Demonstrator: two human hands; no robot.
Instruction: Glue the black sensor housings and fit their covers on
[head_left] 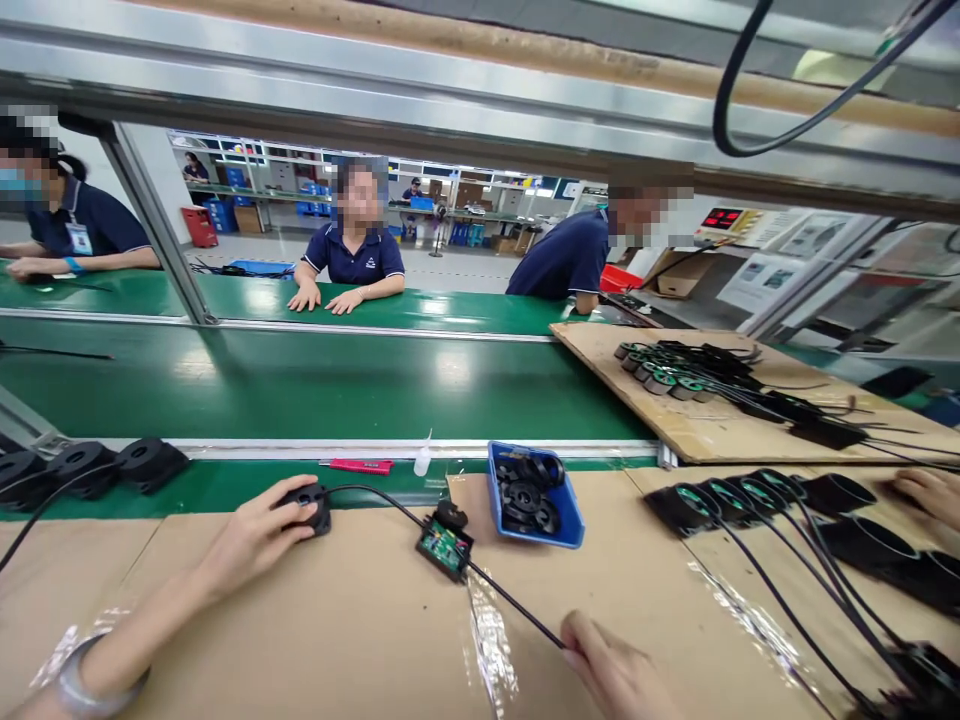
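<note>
In the head view we take the blue bin (574,525) of black round parts as our landmark. Well to the left of it, our left hand (251,535) curls over a black round housing (309,503) lying on the cardboard-covered bench (337,630), fingers wrapped around its near edge. A black cable (375,494) runs from that housing toward the bin and reaches a small green circuit board (445,547) lying just left of the bin. A second cable (517,603) leaves the board and slants below the bin to our right hand (611,670), whose fingertips pinch its end. Right of the bin, a row of black coils with green tops (724,495) lies on the bench, and another person's hand (930,492) rests at the far right. Beyond the bin runs the green conveyor belt (337,385), where three people in dark blue shirts are
</note>
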